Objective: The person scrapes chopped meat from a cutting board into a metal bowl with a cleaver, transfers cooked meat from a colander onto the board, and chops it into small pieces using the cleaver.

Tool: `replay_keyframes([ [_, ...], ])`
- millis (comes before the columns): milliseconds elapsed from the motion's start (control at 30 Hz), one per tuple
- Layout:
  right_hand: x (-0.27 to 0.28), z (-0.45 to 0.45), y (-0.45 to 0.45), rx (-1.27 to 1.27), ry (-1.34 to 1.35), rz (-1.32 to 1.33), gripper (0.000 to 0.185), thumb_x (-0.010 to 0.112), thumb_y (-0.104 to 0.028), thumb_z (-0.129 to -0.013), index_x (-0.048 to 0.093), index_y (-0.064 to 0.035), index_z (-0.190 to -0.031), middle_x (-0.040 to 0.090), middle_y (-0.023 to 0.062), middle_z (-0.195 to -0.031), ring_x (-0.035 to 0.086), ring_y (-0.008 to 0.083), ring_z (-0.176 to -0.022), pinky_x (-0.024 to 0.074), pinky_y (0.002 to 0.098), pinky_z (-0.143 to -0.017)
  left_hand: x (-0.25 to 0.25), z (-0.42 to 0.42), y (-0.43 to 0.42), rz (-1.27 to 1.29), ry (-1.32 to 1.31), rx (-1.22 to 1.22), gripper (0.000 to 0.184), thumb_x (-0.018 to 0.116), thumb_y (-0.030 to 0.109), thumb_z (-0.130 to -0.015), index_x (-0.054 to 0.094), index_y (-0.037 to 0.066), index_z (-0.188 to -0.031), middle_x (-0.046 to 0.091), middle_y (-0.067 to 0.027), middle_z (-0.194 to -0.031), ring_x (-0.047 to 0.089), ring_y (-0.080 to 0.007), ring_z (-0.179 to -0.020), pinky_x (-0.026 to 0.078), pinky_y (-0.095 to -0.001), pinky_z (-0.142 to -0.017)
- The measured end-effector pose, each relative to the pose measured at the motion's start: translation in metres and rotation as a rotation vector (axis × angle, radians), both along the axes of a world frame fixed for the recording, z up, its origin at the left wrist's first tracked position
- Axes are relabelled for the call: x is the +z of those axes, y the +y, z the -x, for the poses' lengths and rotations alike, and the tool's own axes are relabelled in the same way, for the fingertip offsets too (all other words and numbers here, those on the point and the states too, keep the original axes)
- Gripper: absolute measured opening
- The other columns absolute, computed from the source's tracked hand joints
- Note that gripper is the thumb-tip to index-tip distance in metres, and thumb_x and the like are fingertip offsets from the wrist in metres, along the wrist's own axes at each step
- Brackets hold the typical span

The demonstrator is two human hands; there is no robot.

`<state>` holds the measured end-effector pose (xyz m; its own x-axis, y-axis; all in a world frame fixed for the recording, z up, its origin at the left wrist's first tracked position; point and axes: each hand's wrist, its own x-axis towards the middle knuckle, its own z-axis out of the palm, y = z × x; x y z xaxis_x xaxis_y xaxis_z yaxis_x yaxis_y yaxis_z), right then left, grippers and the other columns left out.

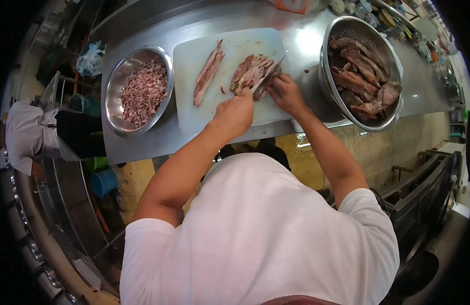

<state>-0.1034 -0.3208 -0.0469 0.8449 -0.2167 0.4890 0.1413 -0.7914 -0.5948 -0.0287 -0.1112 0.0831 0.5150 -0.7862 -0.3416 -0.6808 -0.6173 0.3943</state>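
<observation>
On the right half of the white cutting board (186, 66), a pile of cooked-looking meat (247, 72) is met by the knife (272, 74), its blade angled across the pile's right side. The knife's handle is clenched in the fingers of the left hand (235, 113), presumably so that the blade can be guided firmly. By the right hand (288, 95), bent fingers are set at the meat's edge beside the blade, seemingly to steady it; whether meat is actually pinched there cannot be told. A long strip of meat (208, 76) is laid apart on the board's left, where the blade is given room. Beyond the board, the steel bowl (170, 66) of small diced pieces (143, 92) is placed to the left and the colander (323, 63) of large chunks (359, 71) to the right, both apparently within reach on the metal table (306, 48).
</observation>
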Motion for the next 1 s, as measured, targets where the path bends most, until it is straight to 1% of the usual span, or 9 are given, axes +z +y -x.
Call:
replay_keyframes([
  [67, 0.001, 0.001, -0.002, -0.015, 0.007, -0.006, 0.02, 0.076, -0.004, -0.081, 0.069, -0.0057, -0.099, 0.066, 0.0127, -0.105, 0.062, 0.0377, -0.098, 0.0528, 0.0455, -0.087, 0.01, 0.0, 0.01, -0.063, 0.011, 0.011, 0.027, 0.053, -0.001, -0.089, 0.048, -0.008, -0.115, 0.072, -0.0328, -0.097, 0.071, -0.0505, -0.095, 0.054, -0.0576, -0.087],
  [200, -0.002, 0.002, 0.001, 0.007, -0.013, -0.02, 0.021, 0.076, -0.003, -0.082, 0.07, -0.0058, -0.101, 0.066, 0.0129, -0.104, 0.062, 0.0378, -0.099, 0.0526, 0.0454, -0.087, -0.017, -0.007, -0.002, -0.046, 0.009, 0.062, 0.028, 0.053, 0.0, -0.089, 0.049, -0.008, -0.115, 0.072, -0.0324, -0.097, 0.071, -0.0509, -0.096, 0.054, -0.057, -0.088],
  [267, 0.001, 0.003, -0.002, 0.024, -0.013, 0.019, 0.02, 0.075, -0.003, -0.082, 0.069, -0.0056, -0.101, 0.066, 0.0132, -0.104, 0.062, 0.0377, -0.099, 0.0525, 0.0453, -0.087, -0.02, -0.011, -0.015, 0.097, -0.018, 0.035, 0.028, 0.054, 0.001, -0.089, 0.05, -0.008, -0.115, 0.071, -0.0332, -0.096, 0.07, -0.0512, -0.096, 0.053, -0.0581, -0.089],
  [367, 0.008, 0.003, -0.001, -0.014, 0.059, 0.032, 0.013, 0.075, -0.005, -0.085, 0.07, -0.0045, -0.097, 0.067, 0.014, -0.101, 0.065, 0.0374, -0.099, 0.053, 0.0449, -0.086, -0.015, -0.016, -0.007, 0.091, -0.037, 0.007, 0.026, 0.054, 0.001, -0.089, 0.05, -0.007, -0.113, 0.071, -0.034, -0.096, 0.07, -0.0517, -0.096, 0.053, -0.0591, -0.088],
  [467, 0.014, 0.007, 0.0, 0.005, 0.018, -0.112, 0.014, 0.074, -0.002, -0.083, 0.068, -0.0045, -0.095, 0.065, 0.0138, -0.098, 0.062, 0.0379, -0.096, 0.0526, 0.0456, -0.083, 0.014, -0.004, 0.008, -0.017, -0.001, 0.027, 0.024, 0.054, -0.002, -0.087, 0.047, -0.006, -0.11, 0.069, -0.0346, -0.092, 0.069, -0.0515, -0.093, 0.052, -0.0597, -0.085],
  [600, 0.001, 0.002, -0.008, -0.006, -0.009, -0.004, 0.012, 0.075, -0.002, -0.082, 0.069, -0.004, -0.092, 0.065, 0.0127, -0.094, 0.064, 0.0359, -0.093, 0.0532, 0.044, -0.08, 0.009, 0.001, 0.011, -0.035, 0.011, 0.008, 0.024, 0.054, -0.003, -0.087, 0.046, -0.005, -0.11, 0.069, -0.0346, -0.091, 0.069, -0.0517, -0.092, 0.051, -0.0606, -0.086],
  [667, -0.007, 0.005, -0.006, -0.007, -0.011, -0.031, 0.012, 0.076, -0.003, -0.082, 0.069, -0.004, -0.092, 0.065, 0.0122, -0.094, 0.064, 0.0352, -0.093, 0.0533, 0.0434, -0.079, 0.001, 0.0, 0.001, -0.073, 0.049, 0.048, 0.025, 0.054, -0.002, -0.088, 0.049, -0.007, -0.111, 0.07, -0.0349, -0.099, 0.07, -0.0503, -0.095, 0.053, -0.0583, -0.088],
  [867, -0.005, 0.006, -0.01, -0.026, 0.026, -0.022, 0.011, 0.077, -0.003, -0.084, 0.071, -0.0034, -0.094, 0.067, 0.0123, -0.099, 0.066, 0.0338, -0.093, 0.0541, 0.0414, -0.081, 0.02, -0.009, 0.013, -0.107, 0.092, -0.034, 0.028, 0.053, -0.002, -0.088, 0.049, -0.008, -0.115, 0.07, -0.0353, -0.103, 0.07, -0.0501, -0.1, 0.053, -0.0584, -0.088],
  [1000, 0.006, 0.003, -0.009, 0.018, 0.06, -0.04, 0.013, 0.077, -0.005, -0.085, 0.071, -0.0038, -0.095, 0.067, 0.0121, -0.099, 0.066, 0.0338, -0.094, 0.054, 0.0413, -0.082, -0.031, -0.015, -0.012, -0.004, 0.036, 0.034, 0.028, 0.057, 0.004, -0.092, 0.048, -0.008, -0.116, 0.068, -0.0361, -0.097, 0.068, -0.0506, -0.097, 0.051, -0.0579, -0.085],
])
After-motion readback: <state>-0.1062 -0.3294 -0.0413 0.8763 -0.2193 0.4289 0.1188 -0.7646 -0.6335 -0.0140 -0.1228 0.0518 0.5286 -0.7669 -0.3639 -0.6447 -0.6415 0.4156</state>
